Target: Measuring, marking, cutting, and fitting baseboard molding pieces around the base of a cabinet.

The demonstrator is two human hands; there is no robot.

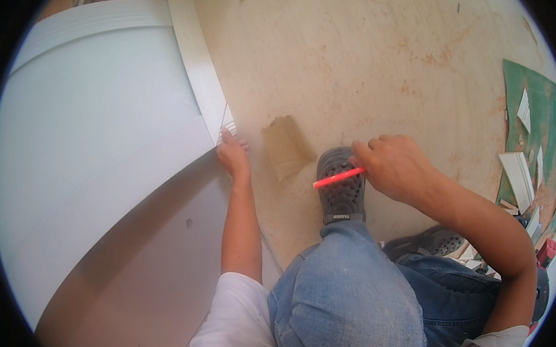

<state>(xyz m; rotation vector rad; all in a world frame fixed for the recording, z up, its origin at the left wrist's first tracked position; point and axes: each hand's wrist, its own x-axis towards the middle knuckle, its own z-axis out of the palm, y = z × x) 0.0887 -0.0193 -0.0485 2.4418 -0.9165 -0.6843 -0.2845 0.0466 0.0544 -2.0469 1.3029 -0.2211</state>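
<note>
The left hand (233,154) is pinched on the ribbed end of the white trim (200,64) left of centre, probably keeping it steady, while the right hand (392,166) is closed round one end of a red pencil (336,178) right of centre, seemingly just keeping it handy.

Workshop-like space, dusty floor (360,62), scattered white offcuts (518,176)

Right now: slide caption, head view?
Left hand at the end of a white strip; right hand holding a red stick.
</note>
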